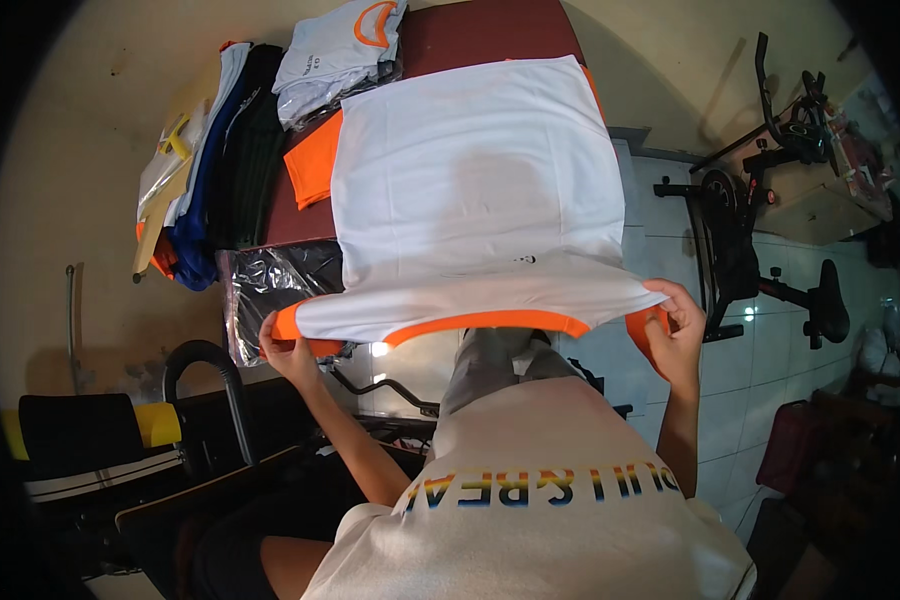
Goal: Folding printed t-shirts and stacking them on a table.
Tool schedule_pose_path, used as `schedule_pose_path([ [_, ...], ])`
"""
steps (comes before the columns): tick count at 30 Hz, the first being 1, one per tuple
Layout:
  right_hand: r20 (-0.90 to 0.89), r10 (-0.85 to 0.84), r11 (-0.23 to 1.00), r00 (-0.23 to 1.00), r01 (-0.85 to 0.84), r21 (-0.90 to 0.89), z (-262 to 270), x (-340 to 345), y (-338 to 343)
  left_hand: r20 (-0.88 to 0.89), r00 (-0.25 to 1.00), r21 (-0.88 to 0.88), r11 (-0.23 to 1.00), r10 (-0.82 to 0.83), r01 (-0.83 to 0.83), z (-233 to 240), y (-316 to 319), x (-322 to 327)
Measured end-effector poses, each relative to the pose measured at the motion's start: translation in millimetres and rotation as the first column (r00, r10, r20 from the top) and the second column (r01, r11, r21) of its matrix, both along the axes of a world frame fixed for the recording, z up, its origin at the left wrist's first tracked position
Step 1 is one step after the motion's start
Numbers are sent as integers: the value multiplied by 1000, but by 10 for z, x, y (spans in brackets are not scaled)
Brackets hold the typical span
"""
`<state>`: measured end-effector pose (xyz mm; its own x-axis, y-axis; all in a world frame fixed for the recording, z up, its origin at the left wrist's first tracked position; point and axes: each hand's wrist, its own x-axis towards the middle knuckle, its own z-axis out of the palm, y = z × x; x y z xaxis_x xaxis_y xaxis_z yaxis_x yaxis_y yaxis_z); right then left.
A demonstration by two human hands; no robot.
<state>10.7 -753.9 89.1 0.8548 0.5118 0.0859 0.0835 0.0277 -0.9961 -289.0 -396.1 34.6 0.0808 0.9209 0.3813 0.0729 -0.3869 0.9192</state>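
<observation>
A white T-shirt [472, 172] with orange sleeves and an orange neckband lies spread over the end of a dark red padded table [487, 34], its collar end towards me. My left hand [289, 349] pinches the shoulder at the left, where white cloth meets orange. At the right shoulder, my right hand [673, 326] grips the cloth between thumb and fingers, and an orange sleeve hangs beside it. Both hands hold the shoulder edge raised and stretched off the table's near edge. One orange piece [315, 161] of cloth sticks out at the shirt's left side.
Folded white shirts [337, 60] with orange trim lie on plastic at the table's far left. Dark and blue garments [247, 150] are stacked beside them. A clear plastic bag [277, 285] with black contents sits at the near left. An exercise bike [742, 247] stands on the right.
</observation>
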Motion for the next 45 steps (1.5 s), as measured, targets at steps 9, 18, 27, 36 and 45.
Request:
schedule_pose_path([
  [9,713,-186,918,676,378,-119,242,-68,276,174,975,146,976,138,-164,-313,-51,300],
  [18,889,-282,801,360,598,11,313,286,888,-389,835,352,901,389,-255,428,278,536],
  [27,616,-530,776,583,627,73,200,805,1135,-185,963,316,916,-195,246,1031,880,903],
  [36,544,-245,887,803,413,-209,680,840,382,-250,763,64,775,-597,628,1297,937,560],
  [45,410,435,875,801,-269,-402,1174,751,-129,-232,863,-92,894,-448,439,1178,427,-82],
])
